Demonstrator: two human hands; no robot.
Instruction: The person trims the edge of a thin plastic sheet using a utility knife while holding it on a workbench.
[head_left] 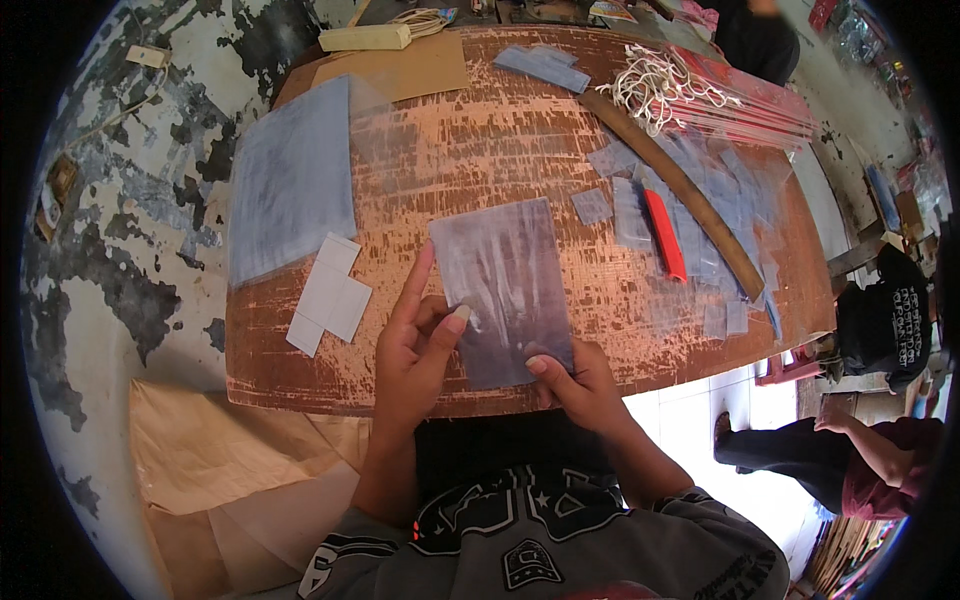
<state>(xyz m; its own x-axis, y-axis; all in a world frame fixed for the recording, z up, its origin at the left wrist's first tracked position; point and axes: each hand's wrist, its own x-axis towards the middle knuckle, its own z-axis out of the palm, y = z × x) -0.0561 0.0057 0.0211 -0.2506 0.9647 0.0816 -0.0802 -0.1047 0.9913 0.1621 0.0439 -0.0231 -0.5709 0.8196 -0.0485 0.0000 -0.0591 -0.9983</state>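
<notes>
You're holding the plastic sheet [510, 285] left of the red tool [663, 235]: left hand [412, 355] pinching its left edge, right hand [586, 388] pinching its near-right corner. Probably handling light, bendy, slick; favour gripping edges.

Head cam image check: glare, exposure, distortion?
Head view: pale glare streaks on the glossy sheet held by the left hand and right hand; head view: white floor at lower right looks near blown out; head view: the table's near edge bows, corners go black.
</notes>
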